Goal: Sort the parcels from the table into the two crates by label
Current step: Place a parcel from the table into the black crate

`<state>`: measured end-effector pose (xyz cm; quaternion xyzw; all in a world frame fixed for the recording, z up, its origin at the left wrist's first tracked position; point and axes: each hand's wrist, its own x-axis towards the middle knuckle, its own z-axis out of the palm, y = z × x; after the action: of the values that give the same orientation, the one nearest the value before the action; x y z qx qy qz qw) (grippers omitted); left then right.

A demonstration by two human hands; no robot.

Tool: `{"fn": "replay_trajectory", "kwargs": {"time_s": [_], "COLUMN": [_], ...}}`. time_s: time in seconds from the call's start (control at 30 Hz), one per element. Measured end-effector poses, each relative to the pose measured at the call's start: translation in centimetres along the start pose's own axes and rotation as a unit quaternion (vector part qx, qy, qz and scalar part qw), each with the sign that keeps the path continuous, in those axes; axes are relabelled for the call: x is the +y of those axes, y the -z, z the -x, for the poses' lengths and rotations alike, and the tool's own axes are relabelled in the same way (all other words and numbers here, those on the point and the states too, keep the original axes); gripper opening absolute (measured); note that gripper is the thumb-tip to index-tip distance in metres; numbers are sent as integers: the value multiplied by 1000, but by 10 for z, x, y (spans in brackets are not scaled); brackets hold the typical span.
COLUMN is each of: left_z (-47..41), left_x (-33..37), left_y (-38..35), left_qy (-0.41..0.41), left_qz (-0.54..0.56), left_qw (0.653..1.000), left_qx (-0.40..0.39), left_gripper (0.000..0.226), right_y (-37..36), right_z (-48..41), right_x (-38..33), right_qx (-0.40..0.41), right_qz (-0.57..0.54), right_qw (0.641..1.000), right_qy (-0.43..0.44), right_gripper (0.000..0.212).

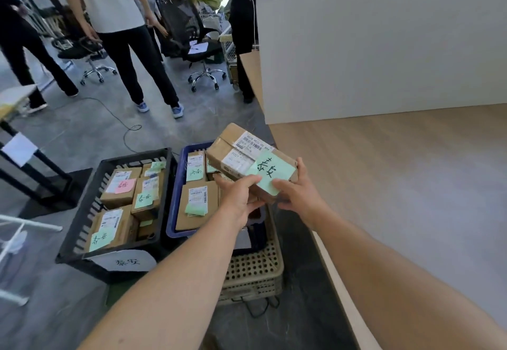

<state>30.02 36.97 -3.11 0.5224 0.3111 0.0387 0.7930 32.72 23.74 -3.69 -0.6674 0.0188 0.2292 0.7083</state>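
A left hand (238,196) and right hand (299,193) curl round the near end of a boxy cardboard parcel (219,154), thumbs pinching its green paper note (270,171). The parcel hangs above the blue crate (172,201), beside the smooth wooden table (397,185). The note seems to match the slatted black crate (90,207) on the left, so the parcel likely goes there next.

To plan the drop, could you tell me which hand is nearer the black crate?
Left. The left hand grips the parcel on the side facing the black crate; the right hand grips its far side.
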Motion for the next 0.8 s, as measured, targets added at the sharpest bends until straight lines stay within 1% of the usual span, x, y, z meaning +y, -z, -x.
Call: {"fn": "replay_trajectory", "kwargs": {"time_s": [0.07, 0.1, 0.2, 0.23, 0.3, 0.37, 0.43, 0.53, 0.6, 0.7, 0.73, 0.8], "left_z": [-12, -17, -31, -37, -46, -56, -65, -82, -93, -108, -113, -124], "left_x": [8, 14, 36, 45, 64, 82, 97, 115, 127, 142, 146, 154], "left_y": [18, 28, 58, 69, 91, 112, 136, 179, 211, 262, 278, 308], "left_qy": [1, 2, -14, -30, -71, -101, -109, -121, -122, -119, -121, -124], "left_qz": [-14, -32, -81, -106, -161, -204, -252, -321, -348, -376, -384, -396], "left_qw": [1000, 999, 995, 991, 979, 966, 952, 923, 911, 897, 893, 887], "left_qx": [9, 14, 53, 72, 107, 125, 136, 174, 187, 198, 204, 204], "left_gripper": [93, 98, 116, 122, 126, 124, 122, 119, 118, 112, 108, 99], "right_y": [-21, -31, -60, -70, -94, -119, -147, -193, -226, -273, -289, -314], "right_z": [-9, -14, -29, -35, -46, -59, -71, -90, -102, -122, -128, -138], "right_x": [-7, -11, -25, -29, -34, -37, -37, -35, -35, -29, -26, -20], "right_qx": [-8, -10, -12, -12, -11, -14, -16, -9, -12, -42, -56, -77], "right_qz": [-33, -28, 26, 40, 59, 76, 95, 145, 169, 240, 268, 306], "right_qw": [999, 999, 999, 999, 998, 996, 994, 985, 979, 962, 955, 944], "right_qy": [9, 13, 21, 24, 31, 36, 46, 90, 117, 121, 113, 98], "right_gripper": [92, 91, 85, 83, 81, 80, 81, 80, 72, 48, 44, 47]}}
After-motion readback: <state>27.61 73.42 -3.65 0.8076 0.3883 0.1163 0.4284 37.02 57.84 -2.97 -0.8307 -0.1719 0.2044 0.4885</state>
